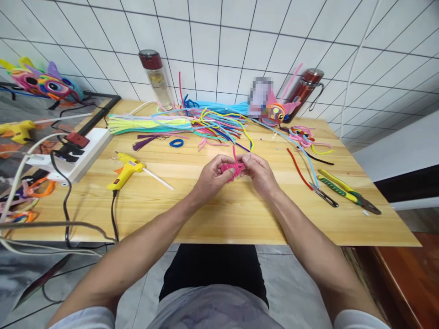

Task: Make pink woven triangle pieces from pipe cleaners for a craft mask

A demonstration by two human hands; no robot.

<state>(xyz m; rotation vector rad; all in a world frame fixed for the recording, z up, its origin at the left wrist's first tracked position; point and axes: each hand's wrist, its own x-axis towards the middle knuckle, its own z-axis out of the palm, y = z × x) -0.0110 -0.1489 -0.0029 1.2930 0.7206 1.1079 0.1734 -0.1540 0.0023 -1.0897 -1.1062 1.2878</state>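
Note:
Between my two hands, above the middle of the wooden table, is a small woven piece of pink pipe cleaner (227,171), with one loose end sticking up. My left hand (216,174) is closed on its left side, thumb lying across the front. At its right edge my right hand (257,171) pinches the pink strands with thumb and fingertips. Both hands partly cover the piece. A yellow hot glue gun (127,170) with a white glue stick lies left of my hands. Beyond them spreads a pile of colourful pipe cleaners (154,123).
Small snips (324,195) and green-yellow pliers (343,189) lie on the right. A white power strip (84,155) with cables sits on the left. A glass bottle (156,80) and a red flask (303,93) stand at the back, near a pipe-cleaner fish (276,113).

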